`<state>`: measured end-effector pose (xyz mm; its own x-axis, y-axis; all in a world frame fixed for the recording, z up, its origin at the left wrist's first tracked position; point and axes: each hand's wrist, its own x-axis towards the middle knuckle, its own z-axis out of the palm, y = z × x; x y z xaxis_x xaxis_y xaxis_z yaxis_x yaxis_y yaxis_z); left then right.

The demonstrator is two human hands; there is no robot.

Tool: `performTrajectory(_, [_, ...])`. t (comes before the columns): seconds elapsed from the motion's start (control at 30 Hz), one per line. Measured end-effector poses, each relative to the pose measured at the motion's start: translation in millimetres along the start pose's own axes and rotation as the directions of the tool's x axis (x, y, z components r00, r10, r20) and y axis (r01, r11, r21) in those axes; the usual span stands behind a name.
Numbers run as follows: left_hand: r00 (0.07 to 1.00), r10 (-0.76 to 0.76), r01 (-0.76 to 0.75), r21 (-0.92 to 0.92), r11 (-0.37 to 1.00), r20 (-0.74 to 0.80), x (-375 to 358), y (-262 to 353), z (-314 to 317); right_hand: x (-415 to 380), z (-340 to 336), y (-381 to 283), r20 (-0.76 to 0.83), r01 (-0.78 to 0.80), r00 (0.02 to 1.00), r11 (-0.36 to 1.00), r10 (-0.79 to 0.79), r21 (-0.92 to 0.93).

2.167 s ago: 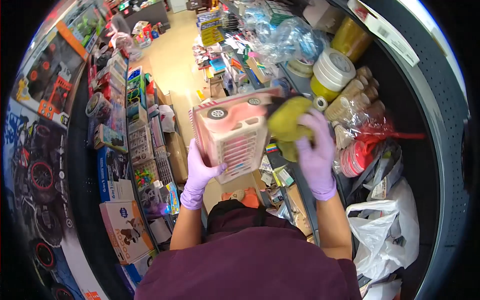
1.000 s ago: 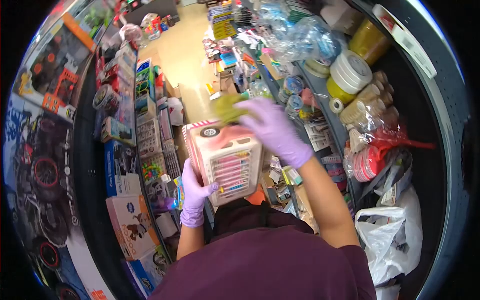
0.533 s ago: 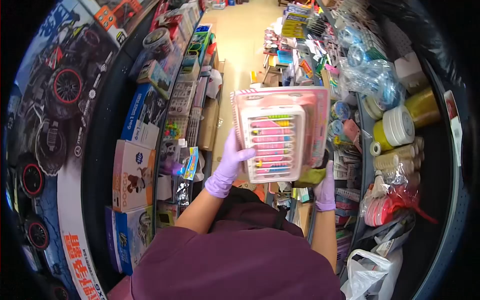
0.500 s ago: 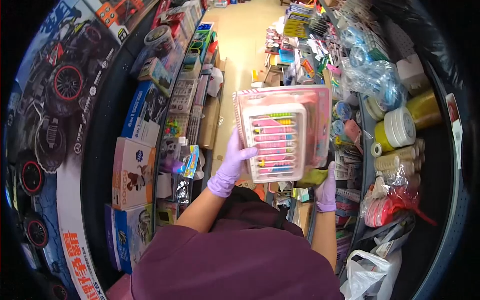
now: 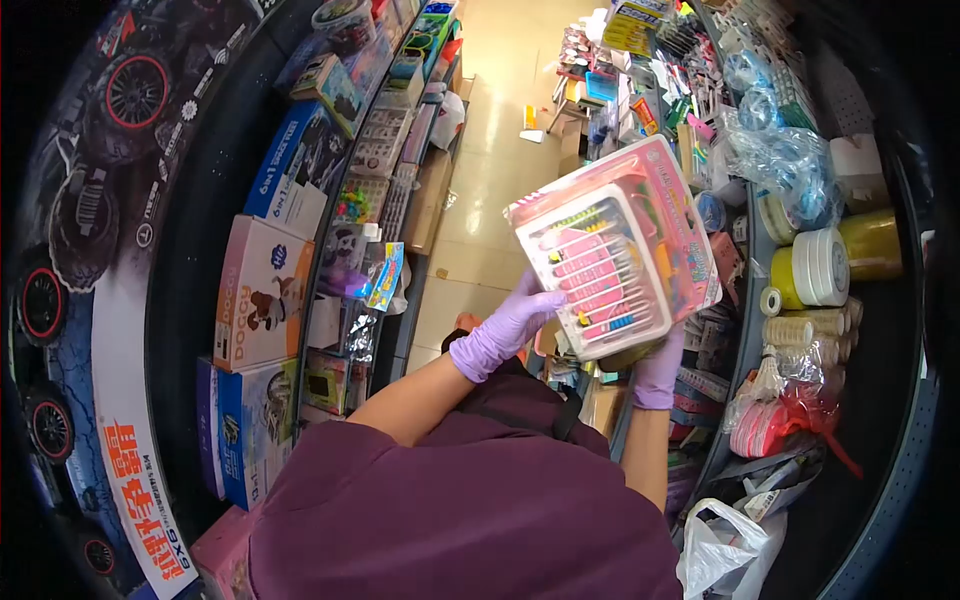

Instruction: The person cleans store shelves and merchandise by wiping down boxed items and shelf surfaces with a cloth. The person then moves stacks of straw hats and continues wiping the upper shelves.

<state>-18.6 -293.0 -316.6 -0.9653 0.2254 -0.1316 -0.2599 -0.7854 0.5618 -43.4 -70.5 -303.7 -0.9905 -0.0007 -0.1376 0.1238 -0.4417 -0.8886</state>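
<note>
A toy abacus (image 5: 592, 268) with a white frame, pink back and rows of coloured beads sits in a pink blister pack (image 5: 668, 205), tilted, in front of my chest. My left hand (image 5: 520, 318), in a purple glove, is closed on the pack's lower left edge, thumb on the front. My right hand (image 5: 660, 370), also gloved, is at the pack's lower right corner, its fingers mostly hidden behind it. A dark olive-green, cloth-like thing (image 5: 632, 356) shows beside that hand, under the pack.
Shelves of boxed toys, among them a Doggy box (image 5: 262, 290), run along the left. On the right shelf are tape rolls (image 5: 820, 268), plastic-wrapped goods (image 5: 785, 165) and a white plastic bag (image 5: 725, 550). A tiled aisle floor (image 5: 490, 150) stretches ahead between them.
The abacus pack has moved right and tilted clockwise, with my left hand following. My right hand has gone further behind its lower corner. The view has shifted a little.
</note>
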Motion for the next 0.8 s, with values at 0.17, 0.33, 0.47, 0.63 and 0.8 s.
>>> performTrajectory(0.17, [0.979, -0.194, 0.201, 0.170, 0.965, -0.058, -9, 9, -8, 8, -39, 1, -0.031, 0.088, 0.995, 0.980, -0.095, -0.178])
performTrajectory(0.33, [0.989, 0.126, -0.068, 0.512, 0.856, -0.079, 3, 48, -55, 17, -32, -26, -0.048, 0.105, 0.993, 0.987, -0.112, -0.121])
performTrajectory(0.47, [0.980, -0.151, 0.041, 0.606, 0.795, 0.133, 24, 81, -37, 21, -26, -40, 0.043, 0.034, 0.999, 0.926, -0.019, -0.376])
performTrajectory(0.63, [0.983, -0.076, -0.033, 0.565, 0.824, 0.168, 19, 64, -10, 41, -33, -32, -0.010, -0.001, 1.000, 0.989, 0.000, -0.147])
performTrajectory(0.8, [1.000, 0.020, -0.019, 0.494, 0.869, 0.004, 5, 38, -7, 44, -18, -53, -0.128, 0.144, 0.964, 0.865, -0.232, -0.481])
